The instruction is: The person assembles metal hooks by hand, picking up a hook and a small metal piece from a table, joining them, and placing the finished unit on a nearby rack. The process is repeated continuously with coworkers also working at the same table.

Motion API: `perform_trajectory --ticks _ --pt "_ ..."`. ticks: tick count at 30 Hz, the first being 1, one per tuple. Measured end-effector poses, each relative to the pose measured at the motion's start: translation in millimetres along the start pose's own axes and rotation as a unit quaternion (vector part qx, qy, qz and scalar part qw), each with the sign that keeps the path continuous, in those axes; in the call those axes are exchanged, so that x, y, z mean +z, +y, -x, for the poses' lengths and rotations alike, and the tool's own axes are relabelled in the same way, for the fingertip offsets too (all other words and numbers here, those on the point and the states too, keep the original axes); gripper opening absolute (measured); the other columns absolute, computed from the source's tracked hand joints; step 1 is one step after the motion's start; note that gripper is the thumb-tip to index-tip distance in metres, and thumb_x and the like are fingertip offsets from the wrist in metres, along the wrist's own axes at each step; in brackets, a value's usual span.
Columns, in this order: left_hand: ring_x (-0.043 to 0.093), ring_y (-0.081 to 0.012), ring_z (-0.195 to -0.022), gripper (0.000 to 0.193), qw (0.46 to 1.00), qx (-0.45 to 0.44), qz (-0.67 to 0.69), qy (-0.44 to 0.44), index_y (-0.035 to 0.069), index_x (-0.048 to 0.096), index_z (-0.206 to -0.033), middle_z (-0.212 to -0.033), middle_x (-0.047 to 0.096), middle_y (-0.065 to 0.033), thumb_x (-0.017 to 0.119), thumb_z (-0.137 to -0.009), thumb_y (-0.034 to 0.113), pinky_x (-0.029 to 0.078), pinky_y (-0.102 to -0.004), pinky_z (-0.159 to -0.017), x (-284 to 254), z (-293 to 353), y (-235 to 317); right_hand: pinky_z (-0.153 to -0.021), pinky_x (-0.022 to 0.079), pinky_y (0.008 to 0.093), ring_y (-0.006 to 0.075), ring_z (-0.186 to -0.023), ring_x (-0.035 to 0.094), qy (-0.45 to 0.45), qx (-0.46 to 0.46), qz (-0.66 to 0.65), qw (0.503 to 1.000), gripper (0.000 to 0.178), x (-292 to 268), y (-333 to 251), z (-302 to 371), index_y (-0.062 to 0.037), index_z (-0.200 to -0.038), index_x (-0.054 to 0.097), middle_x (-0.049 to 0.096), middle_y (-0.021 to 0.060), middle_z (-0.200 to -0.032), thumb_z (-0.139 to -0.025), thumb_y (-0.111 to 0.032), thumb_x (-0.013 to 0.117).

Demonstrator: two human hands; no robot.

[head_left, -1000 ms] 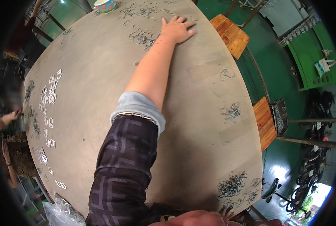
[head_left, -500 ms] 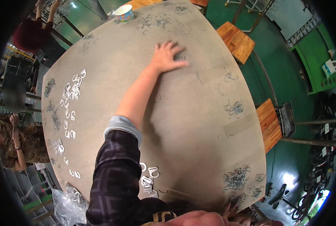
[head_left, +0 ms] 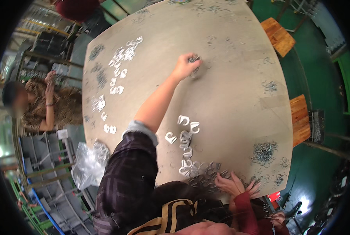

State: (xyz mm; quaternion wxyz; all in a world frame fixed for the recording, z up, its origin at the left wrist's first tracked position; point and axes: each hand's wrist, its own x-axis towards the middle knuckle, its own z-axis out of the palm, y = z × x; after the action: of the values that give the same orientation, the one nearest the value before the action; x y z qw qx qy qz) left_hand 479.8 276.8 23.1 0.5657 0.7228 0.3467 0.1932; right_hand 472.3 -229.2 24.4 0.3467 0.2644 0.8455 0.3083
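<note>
My left hand [head_left: 186,66] reaches out over the far middle of the beige table [head_left: 230,113]. Its fingers are curled around a clump of small curved metal hooks [head_left: 194,70], which shows below the fingertips. Closer to my body lies a trail of silvery hook-shaped pieces [head_left: 185,147]. That trail runs into a pile of darker metal hooks [head_left: 206,176] at the near edge. A co-worker's hand [head_left: 230,185] with a dark red sleeve rests on the pile's right side. My right hand is out of view.
More silvery pieces [head_left: 122,58] lie on the left, near a clear plastic bag [head_left: 90,162] at the table's edge. Small hooks form a heap [head_left: 264,152] at the near right. Wooden stools [head_left: 299,119] stand to the right. Another person [head_left: 49,102] is at the left.
My left hand has gone from spread fingers to a grip around a clump of hooks. The view has shifted, now showing the near pile and a co-worker's hands beside it.
</note>
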Motion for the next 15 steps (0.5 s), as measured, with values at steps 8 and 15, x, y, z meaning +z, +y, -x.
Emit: perform_trajectory --ticks 8,15 --pt "0.05 -0.0039 -0.065 0.015 0.997 -0.07 -0.027 -0.018 0.003 0.062 -0.079 -0.069 0.057 0.0033 0.073 -0.081 0.014 0.041 -0.0235 -0.057 -127 308 27 -0.095 0.038 0.0371 0.0253 -0.098 0.046 -0.093 0.136 -0.027 0.986 0.042 18 -75 -13 -0.0081 -0.112 0.051 0.047 0.0075 -0.1 -0.086 -0.038 0.066" --pt "0.066 -0.0212 -0.077 0.038 0.922 0.119 -0.339 0.147 0.006 0.064 -0.11 -0.088 0.069 -0.0107 0.078 -0.076 0.015 0.052 -0.0314 -0.074 -109 468 -21 -0.112 0.022 0.0472 0.0397 -0.133 0.035 0.14 0.816 -0.396 0.398 0.063 -47 -133 18 -0.0054 -0.14 0.039 0.038 0.0269 -0.142 -0.09 -0.039 0.056"
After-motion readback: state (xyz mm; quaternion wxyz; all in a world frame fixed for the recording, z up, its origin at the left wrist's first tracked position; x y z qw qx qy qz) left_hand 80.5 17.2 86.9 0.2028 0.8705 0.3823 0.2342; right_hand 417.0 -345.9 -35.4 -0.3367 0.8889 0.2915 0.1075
